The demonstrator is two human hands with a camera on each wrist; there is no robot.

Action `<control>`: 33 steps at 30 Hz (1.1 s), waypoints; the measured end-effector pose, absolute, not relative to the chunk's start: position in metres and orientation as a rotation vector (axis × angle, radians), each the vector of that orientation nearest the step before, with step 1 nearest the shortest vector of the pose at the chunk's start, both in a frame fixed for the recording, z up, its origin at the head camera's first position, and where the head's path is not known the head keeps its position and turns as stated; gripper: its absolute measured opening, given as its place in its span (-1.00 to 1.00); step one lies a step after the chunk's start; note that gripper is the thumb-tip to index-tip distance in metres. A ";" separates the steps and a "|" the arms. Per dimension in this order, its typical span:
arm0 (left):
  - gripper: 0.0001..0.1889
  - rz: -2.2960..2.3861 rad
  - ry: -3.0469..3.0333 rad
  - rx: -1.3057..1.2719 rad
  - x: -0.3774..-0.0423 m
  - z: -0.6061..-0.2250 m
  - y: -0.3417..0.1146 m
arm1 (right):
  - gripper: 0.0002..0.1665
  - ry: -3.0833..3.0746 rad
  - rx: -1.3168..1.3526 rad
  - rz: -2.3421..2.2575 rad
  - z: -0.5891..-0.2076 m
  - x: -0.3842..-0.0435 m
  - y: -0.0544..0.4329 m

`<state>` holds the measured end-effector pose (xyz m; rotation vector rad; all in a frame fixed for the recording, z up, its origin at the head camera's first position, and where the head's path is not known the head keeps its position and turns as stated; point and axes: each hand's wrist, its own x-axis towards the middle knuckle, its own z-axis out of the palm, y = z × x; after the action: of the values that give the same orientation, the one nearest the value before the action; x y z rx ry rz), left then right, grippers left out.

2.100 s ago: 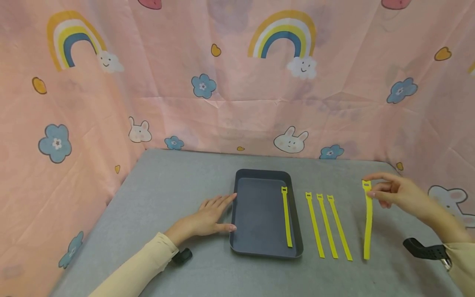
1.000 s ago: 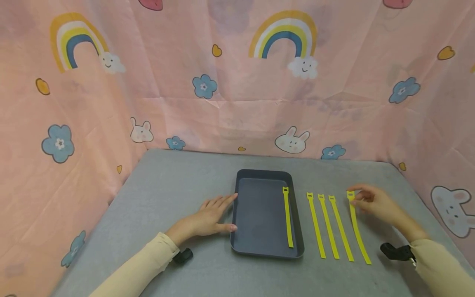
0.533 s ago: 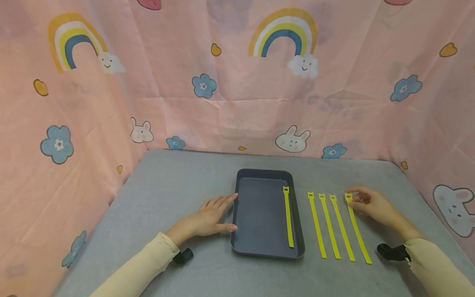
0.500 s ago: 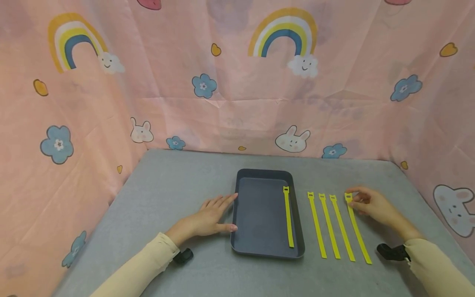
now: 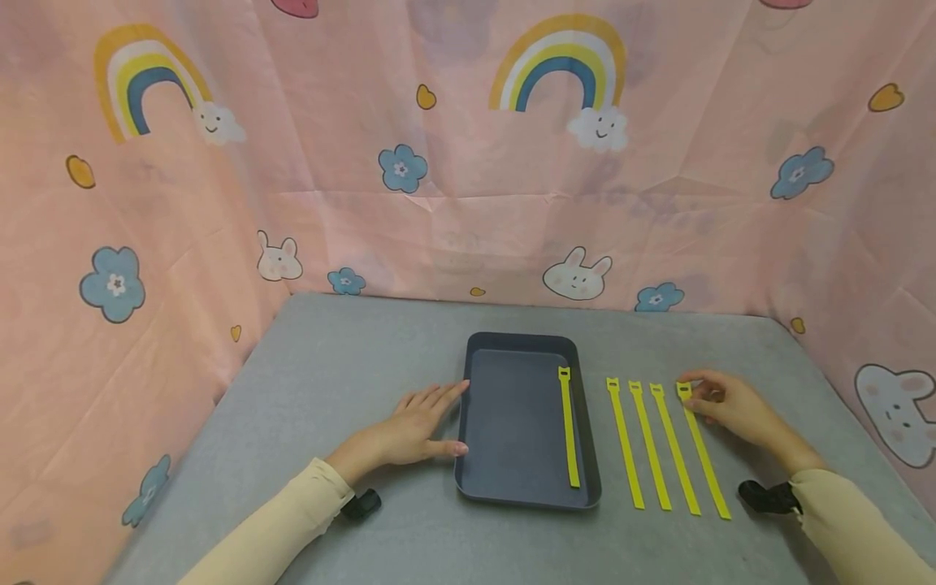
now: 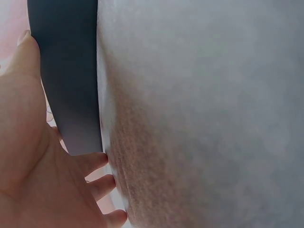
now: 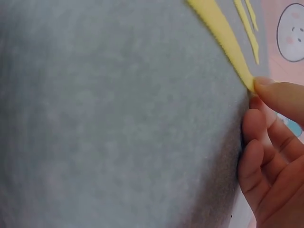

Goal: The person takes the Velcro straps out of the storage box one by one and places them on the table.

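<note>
In the head view my right hand point(image 5: 738, 410) pinches the slotted head of a yellow hook-and-loop cable tie point(image 5: 705, 467), its strip running toward the near edge. The right wrist view shows the thumb and a fingertip at the end of this same tie point(image 7: 221, 35). To its left, three more yellow cable ties point(image 5: 651, 447) lie side by side on the table. My left hand point(image 5: 409, 431), fingers extended, touches the left side of a dark grey tray point(image 5: 504, 431). Another yellow cable tie point(image 5: 569, 431) lies inside along the tray's right side.
The grey tabletop point(image 5: 351, 349) extends around the tray. A pink printed curtain point(image 5: 453, 236) hangs behind the table and along both sides. Black straps circle both wrists, the right strap point(image 5: 768, 496) hanging close over the table.
My right hand has brought its cable tie left and down beside the row of three, then shifted it slightly further left. The left hand and the tray have stayed put.
</note>
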<state>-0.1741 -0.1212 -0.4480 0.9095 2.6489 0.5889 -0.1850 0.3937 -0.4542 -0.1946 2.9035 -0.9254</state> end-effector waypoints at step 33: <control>0.00 0.585 2.632 0.898 -0.173 -0.448 -0.121 | -0.51 2.983 -0.214 -0.934 -0.437 -0.183 0.385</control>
<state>-0.1734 -0.1212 -0.4483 0.8975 2.6319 0.5854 -0.1828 0.3853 -0.4369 -0.2139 2.9832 -0.9340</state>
